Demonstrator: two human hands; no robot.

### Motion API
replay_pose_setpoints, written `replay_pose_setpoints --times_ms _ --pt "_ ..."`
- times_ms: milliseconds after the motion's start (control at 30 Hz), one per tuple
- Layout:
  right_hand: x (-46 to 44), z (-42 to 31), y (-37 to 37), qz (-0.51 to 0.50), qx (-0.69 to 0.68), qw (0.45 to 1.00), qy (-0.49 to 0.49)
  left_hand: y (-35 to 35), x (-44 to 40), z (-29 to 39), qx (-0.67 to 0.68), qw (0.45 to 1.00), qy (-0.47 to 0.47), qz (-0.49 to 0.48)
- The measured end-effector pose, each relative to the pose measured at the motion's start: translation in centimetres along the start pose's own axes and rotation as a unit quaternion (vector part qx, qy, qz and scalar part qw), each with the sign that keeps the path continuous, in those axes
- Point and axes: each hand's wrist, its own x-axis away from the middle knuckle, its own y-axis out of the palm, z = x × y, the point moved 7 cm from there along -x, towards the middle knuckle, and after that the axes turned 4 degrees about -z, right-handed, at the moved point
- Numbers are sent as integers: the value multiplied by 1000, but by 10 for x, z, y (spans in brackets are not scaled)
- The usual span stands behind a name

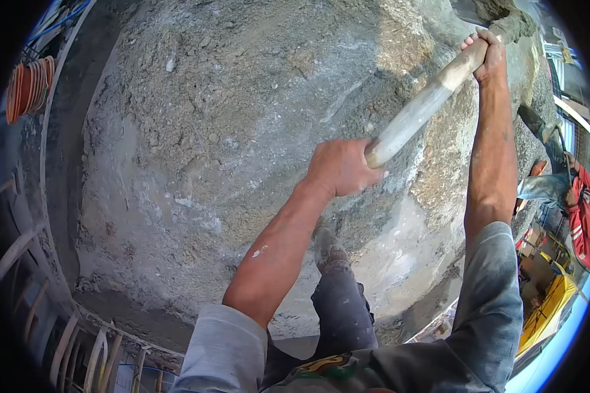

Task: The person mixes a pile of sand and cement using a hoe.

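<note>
A pale, thick wooden handle (421,112) slants from the middle of the head view up to the upper right. Near its lower end my left hand (347,166) is closed, with the handle's end showing beside the fingers. Farther up, my right hand (491,57) is wrapped round the handle, its arm stretched out. Just beyond my right hand, a grey, mud-coated mass (514,27) lies at the upper end; its exact shape cannot be made out. Rough grey cement-like material (203,131) covers the ground below the handle.
My boot (328,249) stands on the grey surface. A person in red (582,229) is at the far right, near a yellow sheet (547,311). An orange coiled item (30,90) lies at upper left. Bars (62,350) line the lower left edge.
</note>
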Motion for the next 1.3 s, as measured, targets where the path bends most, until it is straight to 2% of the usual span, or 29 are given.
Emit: replay_pose_setpoints --times_ms 33,100,167,200,267,367,467,533,567,633,700,733,767,833,867,900,933,967,1000,1033,1067,1100,1133,1167,1200,1267,1300 --pt "-27 17 -5 0 -11 999 36 -15 -7 -1 -11 1000 -5 1" --pt "-24 110 7 3 23 993 113 4 21 -45 44 995 -92 -19" --pt "50 246 44 31 17 975 219 28 88 -94 68 981 -179 -21" --pt "90 309 62 46 6 962 271 37 135 -123 82 962 -256 -49" --pt "181 375 99 49 -42 941 332 39 218 -147 28 947 -314 -57" --pt "302 408 139 81 -46 911 402 49 321 -177 -12 923 -378 -67" --pt "415 444 180 49 -69 883 461 76 428 -204 32 892 -449 -29" --pt "499 469 205 9 -83 865 495 112 519 -244 43 852 -522 4" --pt "541 477 217 -25 -93 872 480 125 563 -252 53 826 -561 -21" --pt "626 467 234 -24 -80 805 587 150 647 -252 -2 772 -627 -106" --pt "678 426 240 -23 -126 782 610 162 706 -221 15 785 -617 -60" --pt "682 405 241 -27 -153 767 623 185 740 -231 58 845 -527 69" --pt "662 380 237 -33 -132 777 615 205 769 -232 99 890 -412 168" --pt "622 336 219 -50 -87 795 598 193 714 -229 111 865 -483 78" --pt "581 327 207 -67 -138 828 539 180 675 -222 114 848 -517 32" --pt "519 289 191 -44 -152 865 477 142 565 -170 59 811 -579 -55" --pt "450 252 170 -24 -162 896 413 149 504 -179 86 841 -530 -57" --pt "379 221 145 -55 -102 934 337 130 403 -149 73 859 -497 -99" --pt "312 174 120 -28 -72 961 266 138 324 -149 137 913 -380 -50" --pt "250 121 97 -48 -119 977 171 124 232 -112 149 938 -310 -44" --pt "194 71 72 -24 -74 993 84 113 149 -79 156 954 -250 -57" --pt "145 32 48 0 -32 999 20 100 73 -54 65 983 -170 -36" --pt "98 9 27 -19 -11 999 -26 82 11 -20 78 989 -125 -24" --pt "61 -7 10 -11 3 999 -34 58 -39 23 103 992 -67 42" --pt "30 -21 -5 -9 14 996 -88 49 -80 44 118 992 -28 44" --pt "-10 33 -48 11 39 999 24 42 -111 79 126 988 19 89" --pt "-22 64 -64 15 47 996 78 62 -108 68 160 985 -29 57"
